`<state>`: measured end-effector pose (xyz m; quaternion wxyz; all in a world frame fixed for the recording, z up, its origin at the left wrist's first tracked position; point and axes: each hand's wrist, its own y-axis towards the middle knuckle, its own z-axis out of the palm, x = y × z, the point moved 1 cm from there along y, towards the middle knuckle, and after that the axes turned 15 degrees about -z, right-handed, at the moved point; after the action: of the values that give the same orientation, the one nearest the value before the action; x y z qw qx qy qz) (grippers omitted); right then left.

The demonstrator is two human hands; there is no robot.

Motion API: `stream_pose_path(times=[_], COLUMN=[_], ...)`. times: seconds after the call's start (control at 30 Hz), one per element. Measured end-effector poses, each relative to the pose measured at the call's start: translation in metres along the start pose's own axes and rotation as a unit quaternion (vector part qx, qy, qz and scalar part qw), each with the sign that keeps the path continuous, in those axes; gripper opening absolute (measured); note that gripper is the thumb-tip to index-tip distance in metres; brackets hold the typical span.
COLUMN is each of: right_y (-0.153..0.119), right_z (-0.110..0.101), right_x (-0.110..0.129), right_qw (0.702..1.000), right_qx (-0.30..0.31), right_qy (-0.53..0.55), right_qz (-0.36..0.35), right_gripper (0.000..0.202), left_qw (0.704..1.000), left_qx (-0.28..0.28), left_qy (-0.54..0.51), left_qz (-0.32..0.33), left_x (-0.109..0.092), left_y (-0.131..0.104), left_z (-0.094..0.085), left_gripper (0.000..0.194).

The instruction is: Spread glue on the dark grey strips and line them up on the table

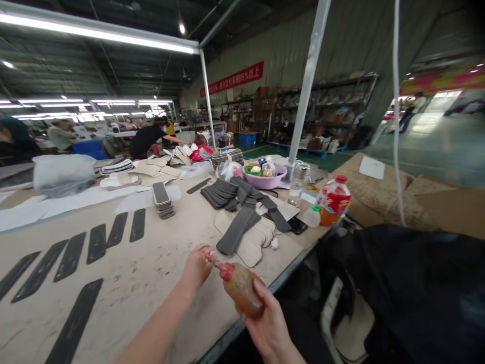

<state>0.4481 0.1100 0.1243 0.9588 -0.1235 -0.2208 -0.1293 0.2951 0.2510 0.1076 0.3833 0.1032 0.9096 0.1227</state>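
Observation:
My right hand is wrapped round a squeeze bottle with cloudy brown contents and a red cap. The bottle is tilted, its nozzle pointing up and left. My left hand is closed, its fingertips pinched at the red tip of the nozzle. Just beyond the hands lie dark grey strips on top of a fanned stack of beige pieces. To the left, several dark glossy strips lie apart in a row on the table, with one longer strip nearer me.
A small stack of grey-topped pieces stands mid-table. Farther back are a purple basin, a glass jar, a red-labelled bottle and a phone. The table edge runs along my right. A co-worker leans over another table.

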Motion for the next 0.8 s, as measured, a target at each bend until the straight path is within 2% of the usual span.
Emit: stream_pose_path(times=[0.07, 0.17, 0.43, 0.57, 0.63, 0.7, 0.8], right_y=[0.006, 0.011, 0.012, 0.013, 0.013, 0.013, 0.014], right_z=[-0.003, -0.008, -0.008, -0.010, -0.011, -0.012, -0.011], right_x=[0.010, 0.019, 0.029, 0.028, 0.026, 0.023, 0.023], right_qw=[1.000, 0.999, 0.998, 0.997, 0.998, 0.998, 0.998], right_qx=[-0.022, -0.035, -0.058, -0.047, -0.041, -0.029, -0.011], right_qy=[0.006, 0.004, 0.038, 0.054, 0.051, 0.051, 0.052], right_qz=[-0.004, -0.015, -0.001, 0.007, 0.004, -0.006, -0.024], right_gripper=[0.039, 0.037, 0.039, 0.041, 0.041, 0.040, 0.039], left_qw=[0.999, 0.996, 0.985, 0.980, 0.979, 0.980, 0.982], left_qx=[0.018, 0.040, 0.052, 0.029, 0.012, -0.005, -0.033], left_qy=[0.028, 0.075, 0.166, 0.195, 0.201, 0.198, 0.188], left_qz=[0.015, 0.026, 0.013, -0.016, -0.027, -0.022, -0.006], left_x=[-0.010, -0.019, -0.022, -0.029, -0.036, -0.044, -0.053], left_y=[0.016, 0.031, 0.046, 0.046, 0.047, 0.047, 0.039], left_z=[0.024, 0.044, 0.054, 0.061, 0.059, 0.048, 0.009], left_gripper=[0.023, 0.021, 0.021, 0.020, 0.018, 0.016, 0.017])
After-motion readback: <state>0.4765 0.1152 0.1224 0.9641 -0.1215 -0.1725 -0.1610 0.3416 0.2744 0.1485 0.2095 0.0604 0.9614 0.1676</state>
